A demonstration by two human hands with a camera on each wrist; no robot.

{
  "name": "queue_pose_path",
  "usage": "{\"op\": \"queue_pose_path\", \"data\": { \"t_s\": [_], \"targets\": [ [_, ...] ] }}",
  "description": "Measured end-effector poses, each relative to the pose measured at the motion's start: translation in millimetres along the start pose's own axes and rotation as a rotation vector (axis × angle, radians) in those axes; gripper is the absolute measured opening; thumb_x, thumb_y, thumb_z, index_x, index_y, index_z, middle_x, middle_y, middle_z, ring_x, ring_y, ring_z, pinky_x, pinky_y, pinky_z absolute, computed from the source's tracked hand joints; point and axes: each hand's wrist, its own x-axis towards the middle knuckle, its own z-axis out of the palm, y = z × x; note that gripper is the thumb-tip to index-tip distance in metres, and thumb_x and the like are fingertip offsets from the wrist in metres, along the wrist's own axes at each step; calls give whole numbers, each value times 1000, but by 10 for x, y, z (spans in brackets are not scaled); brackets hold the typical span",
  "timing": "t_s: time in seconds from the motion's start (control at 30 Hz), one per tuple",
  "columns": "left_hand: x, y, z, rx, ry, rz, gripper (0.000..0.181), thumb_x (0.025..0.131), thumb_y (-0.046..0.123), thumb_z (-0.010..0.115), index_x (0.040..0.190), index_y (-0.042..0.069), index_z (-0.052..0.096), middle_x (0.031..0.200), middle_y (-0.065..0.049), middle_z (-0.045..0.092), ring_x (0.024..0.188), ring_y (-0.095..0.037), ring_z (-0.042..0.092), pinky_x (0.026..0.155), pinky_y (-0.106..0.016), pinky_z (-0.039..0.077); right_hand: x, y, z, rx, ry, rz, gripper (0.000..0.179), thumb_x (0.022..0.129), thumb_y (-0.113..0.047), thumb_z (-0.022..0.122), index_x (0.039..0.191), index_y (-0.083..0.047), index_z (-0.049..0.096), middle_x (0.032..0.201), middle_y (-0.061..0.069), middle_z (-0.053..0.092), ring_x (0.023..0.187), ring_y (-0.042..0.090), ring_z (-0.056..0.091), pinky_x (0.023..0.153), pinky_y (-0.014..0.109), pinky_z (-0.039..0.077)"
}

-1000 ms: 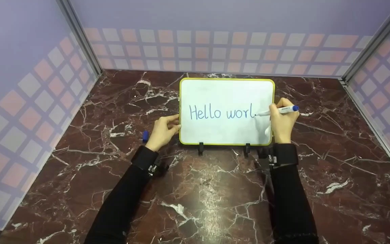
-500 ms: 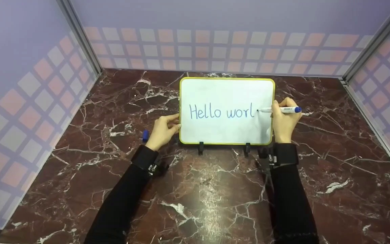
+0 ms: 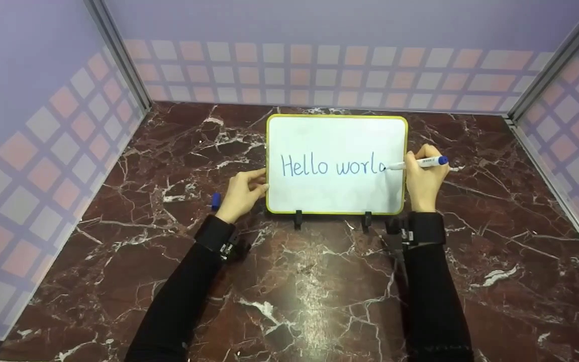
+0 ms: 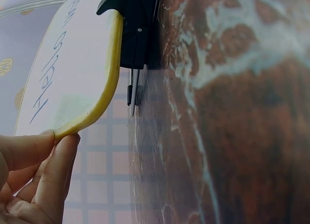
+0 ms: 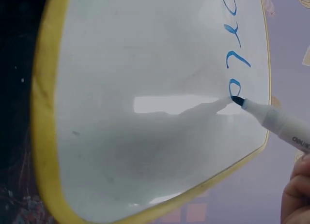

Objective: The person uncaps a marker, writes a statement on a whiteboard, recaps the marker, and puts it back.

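Observation:
A whiteboard (image 3: 334, 193) with a yellow frame leans on a black stand (image 4: 135, 35), whose two front hooks show under its lower edge. Blue handwriting on it reads "Hello worl" followed by a small round stroke. My left hand (image 3: 242, 196) pinches the board's left edge between thumb and fingers; the left wrist view shows this grip near the lower corner. With my right hand (image 3: 425, 181) I hold a white marker (image 3: 420, 163) with a blue end. Its dark tip touches the board at the round stroke, as the right wrist view (image 5: 281, 122) confirms.
A blue marker cap (image 3: 215, 201) lies on the dark red marble-patterned table (image 3: 309, 291), left of my left hand. Purple panels (image 3: 329, 25) with pink and white squares enclose the table at the back and both sides.
The marker tip has moved slightly right from the letter l, and a small round blue stroke has appeared after it. My left hand has stayed on the board's edge.

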Motion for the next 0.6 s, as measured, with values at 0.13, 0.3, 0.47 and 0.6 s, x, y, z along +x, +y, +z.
{"op": "queue_pose_path", "data": {
  "t_s": [0.13, 0.3, 0.47, 0.6],
  "targets": [
    [-3, 2, 0, 0, 1, 5, 45, 95, -2, 61, 139, -7, 50, 118, -28, 67, 105, -36, 70, 86, -31, 63, -8, 33, 11, 81, 39, -14, 35, 83, 13, 61, 58, 8, 37, 54, -7, 38, 49, -2, 34, 48, 14, 25],
    [1, 2, 3, 10, 4, 13, 45, 95, -1, 62, 139, -7, 51, 118, -27, 68, 104, -36, 71, 85, -31, 63, -16, 59, 21, 146, 67, -24, 34, 85, 8, 66, 63, 15, 40, 58, -6, 44, 50, 0, 44, 47, 12, 36],
    [10, -12, 2, 15, 6, 13, 45, 95, -1, 61, 138, -7, 52, 118, -27, 68, 104, -35, 71, 85, -31, 63, -13, 58, 16, 143, 55, -25, 33, 85, 10, 64, 63, 15, 40, 58, -7, 44, 50, 0, 43, 48, 12, 34],
    [12, -16, 5, 10, 12, 21, 44, 94, -2, 61, 137, -8, 52, 118, -28, 68, 103, -36, 71, 85, -31, 63, -5, 48, -4, 85, 26, -8, 31, 83, 13, 59, 62, 15, 36, 54, -9, 41, 48, -2, 37, 46, 13, 26]
  ]
}}
